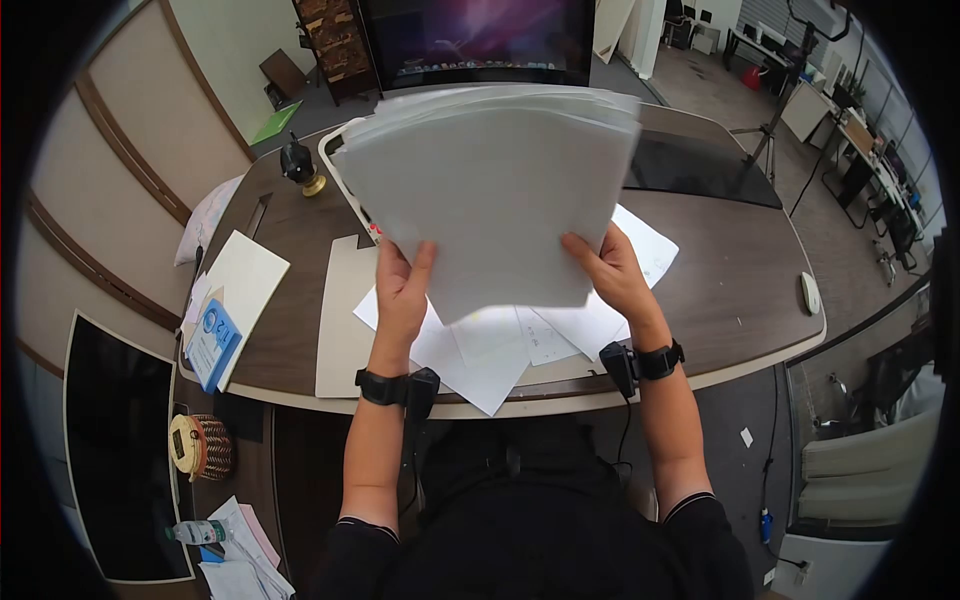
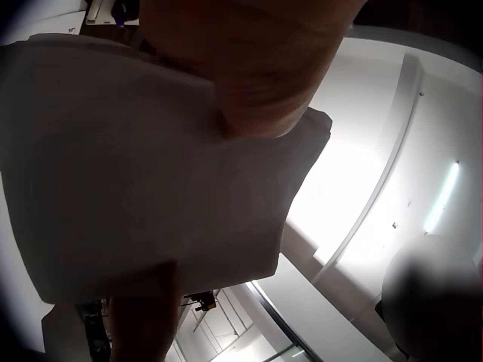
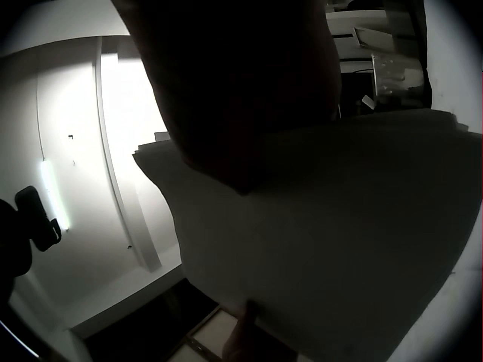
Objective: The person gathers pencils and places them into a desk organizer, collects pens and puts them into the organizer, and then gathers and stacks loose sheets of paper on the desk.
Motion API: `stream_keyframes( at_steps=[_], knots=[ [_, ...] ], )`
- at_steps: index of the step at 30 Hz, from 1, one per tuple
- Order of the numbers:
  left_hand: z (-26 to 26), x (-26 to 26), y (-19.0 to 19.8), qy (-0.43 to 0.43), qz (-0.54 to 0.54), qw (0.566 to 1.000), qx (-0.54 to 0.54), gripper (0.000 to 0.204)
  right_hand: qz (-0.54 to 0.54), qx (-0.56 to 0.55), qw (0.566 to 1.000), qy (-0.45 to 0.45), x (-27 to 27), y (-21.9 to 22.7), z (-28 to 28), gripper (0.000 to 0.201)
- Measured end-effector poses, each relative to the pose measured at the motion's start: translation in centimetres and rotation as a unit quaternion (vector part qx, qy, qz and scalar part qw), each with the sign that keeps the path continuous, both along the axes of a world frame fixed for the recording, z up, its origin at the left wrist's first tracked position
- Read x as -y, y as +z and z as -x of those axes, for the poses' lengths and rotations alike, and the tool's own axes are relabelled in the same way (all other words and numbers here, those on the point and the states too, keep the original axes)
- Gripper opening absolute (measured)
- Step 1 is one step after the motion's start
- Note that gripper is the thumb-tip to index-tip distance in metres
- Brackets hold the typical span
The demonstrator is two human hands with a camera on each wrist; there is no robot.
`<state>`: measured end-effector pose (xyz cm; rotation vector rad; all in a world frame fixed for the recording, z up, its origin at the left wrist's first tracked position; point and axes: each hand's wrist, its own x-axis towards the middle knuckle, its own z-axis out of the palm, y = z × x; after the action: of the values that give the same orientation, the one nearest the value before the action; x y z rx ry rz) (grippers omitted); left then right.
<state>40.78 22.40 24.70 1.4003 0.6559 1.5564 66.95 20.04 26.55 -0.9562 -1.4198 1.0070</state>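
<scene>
A thick stack of paper sheets [image 1: 490, 200] is held up over the desk, its far edges slightly fanned. My left hand [image 1: 403, 290] grips the stack's near left side, thumb lying on the face towards me. On the opposite side my right hand [image 1: 622, 275] pinches it the same way. Both wrist views show the broad sheet face between the two hands, dim and shadowed. Beneath the stack, loose white papers [image 1: 480, 365] lie spread on the desk, partly hidden by it; some carry faint writing.
The brown desk [image 1: 725, 260] bears a mouse [image 1: 809, 294] at right and a small black-and-gold figure [image 1: 300, 165] at back left. A blue booklet [image 1: 212, 345] lies on a white board at left. A monitor [image 1: 475, 40] stands behind; a woven basket [image 1: 202, 446] sits lower left.
</scene>
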Motion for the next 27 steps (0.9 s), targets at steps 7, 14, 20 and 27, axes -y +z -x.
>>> stream_keyframes(
  at_steps=[7,14,20,27],
  knots=[
    [0.3,2.4,0.5,0.025,-0.064,0.994,-0.08,0.038,-0.051,-0.081,0.994,-0.054,1.1,-1.6,1.4,0.038],
    [0.5,2.4,1.1,0.033,-0.079,0.994,-0.075,0.037,-0.099,-0.125,0.986,-0.039,1.6,1.0,1.3,0.041],
    [-0.1,2.7,0.8,0.063,-0.088,0.987,-0.123,0.052,-0.044,-0.031,0.997,-0.059,1.3,-0.3,1.1,0.055],
    [0.3,0.7,-1.7,0.012,-0.008,0.991,-0.134,0.049,0.059,0.033,0.998,-0.004,1.0,-2.3,-0.5,0.034]
  ],
)
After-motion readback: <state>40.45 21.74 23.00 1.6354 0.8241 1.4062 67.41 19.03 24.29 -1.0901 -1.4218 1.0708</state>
